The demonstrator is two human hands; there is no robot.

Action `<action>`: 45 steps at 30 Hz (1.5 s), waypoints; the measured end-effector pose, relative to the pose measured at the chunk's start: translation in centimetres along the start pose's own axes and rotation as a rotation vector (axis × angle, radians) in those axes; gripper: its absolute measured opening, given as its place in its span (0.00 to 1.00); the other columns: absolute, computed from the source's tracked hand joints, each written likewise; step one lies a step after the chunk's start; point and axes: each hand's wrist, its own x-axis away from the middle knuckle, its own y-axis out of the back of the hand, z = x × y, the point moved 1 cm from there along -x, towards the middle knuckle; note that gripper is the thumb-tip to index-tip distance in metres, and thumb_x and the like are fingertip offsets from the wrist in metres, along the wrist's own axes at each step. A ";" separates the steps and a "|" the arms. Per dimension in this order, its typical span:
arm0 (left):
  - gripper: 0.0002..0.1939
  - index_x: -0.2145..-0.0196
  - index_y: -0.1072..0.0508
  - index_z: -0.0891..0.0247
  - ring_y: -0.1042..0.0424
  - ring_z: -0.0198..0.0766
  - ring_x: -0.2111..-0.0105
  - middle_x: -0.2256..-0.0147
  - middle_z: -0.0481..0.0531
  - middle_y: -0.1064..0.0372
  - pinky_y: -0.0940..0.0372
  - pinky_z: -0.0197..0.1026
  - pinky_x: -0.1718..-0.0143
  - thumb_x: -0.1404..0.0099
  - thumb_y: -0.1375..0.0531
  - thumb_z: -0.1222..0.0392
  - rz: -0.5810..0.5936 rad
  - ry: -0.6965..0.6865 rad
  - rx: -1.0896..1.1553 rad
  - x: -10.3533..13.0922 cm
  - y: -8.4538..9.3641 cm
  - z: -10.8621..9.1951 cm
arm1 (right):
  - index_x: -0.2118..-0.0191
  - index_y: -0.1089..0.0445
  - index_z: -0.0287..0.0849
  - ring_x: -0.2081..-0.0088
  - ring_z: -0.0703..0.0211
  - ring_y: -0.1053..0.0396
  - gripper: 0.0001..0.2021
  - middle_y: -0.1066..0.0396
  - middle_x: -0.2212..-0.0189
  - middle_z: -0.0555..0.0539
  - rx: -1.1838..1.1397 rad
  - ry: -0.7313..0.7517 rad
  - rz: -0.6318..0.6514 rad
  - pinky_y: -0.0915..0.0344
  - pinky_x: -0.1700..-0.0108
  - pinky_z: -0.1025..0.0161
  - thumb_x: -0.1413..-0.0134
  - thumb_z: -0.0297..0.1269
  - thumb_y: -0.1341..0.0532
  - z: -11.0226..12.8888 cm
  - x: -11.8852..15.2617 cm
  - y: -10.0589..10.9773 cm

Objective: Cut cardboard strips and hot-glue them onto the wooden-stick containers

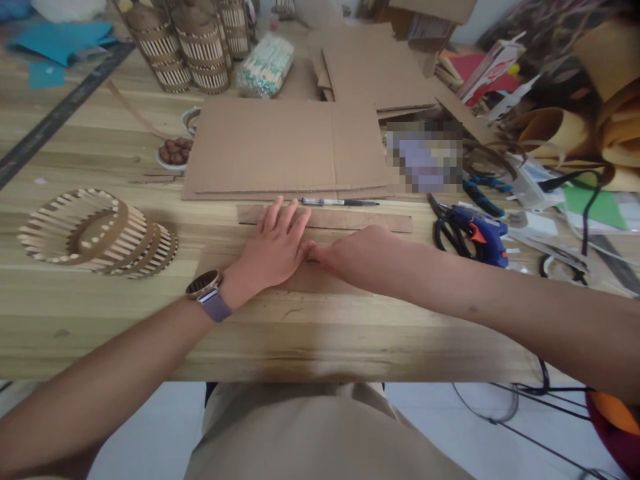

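Head view: a cardboard strip (360, 221) lies at twelve o'clock from the right hand (349, 251), long axis nine-to-three. Left hand (277, 245), nearer, has a slack grip, fingers spread over it; right grip curls above a cardboard piece (327, 284), contents hidden.

Near edge: we are seeing bare table (240, 340) lying open below the left hand (273, 250) and the right hand (353, 257).
Basket side: the slatted basket (120, 233) is blocking the far left, while bare wood is leaving us a lane beside the left hand.
Cardboard side: a pen (340, 201) and stacked cardboard sheets (265, 147) are lying across the way beyond.
Glue-gun side: scissors (445, 233) and a blue glue gun (485, 230) are crowding us past the right forearm (450, 273).
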 end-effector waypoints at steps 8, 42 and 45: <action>0.35 0.31 0.46 0.73 0.60 0.68 0.29 0.30 0.72 0.54 0.56 0.71 0.33 0.24 0.54 0.44 0.031 0.022 -0.006 0.0 0.1 0.0 | 0.49 0.28 0.42 0.68 0.50 0.23 0.15 0.22 0.70 0.44 0.007 -0.079 0.226 0.42 0.72 0.62 0.36 0.24 0.45 -1.0 1.7 1.6; 0.48 0.31 0.44 0.73 0.61 0.69 0.29 0.30 0.72 0.53 0.57 0.71 0.33 0.30 0.59 0.29 0.074 -0.007 -0.030 0.2 0.7 -0.1 | 0.51 0.29 0.45 0.77 0.60 0.31 0.20 0.28 0.76 0.50 -0.049 -0.019 0.028 0.57 0.77 0.62 0.44 0.18 0.46 -4.1 5.4 -2.9; 0.47 0.31 0.44 0.73 0.61 0.69 0.29 0.30 0.72 0.53 0.57 0.71 0.33 0.30 0.58 0.29 0.066 -0.009 -0.035 0.2 0.7 -0.1 | 0.52 0.29 0.43 0.77 0.60 0.31 0.20 0.28 0.76 0.49 -0.024 -0.013 0.020 0.58 0.77 0.61 0.45 0.17 0.47 -4.5 5.8 -3.7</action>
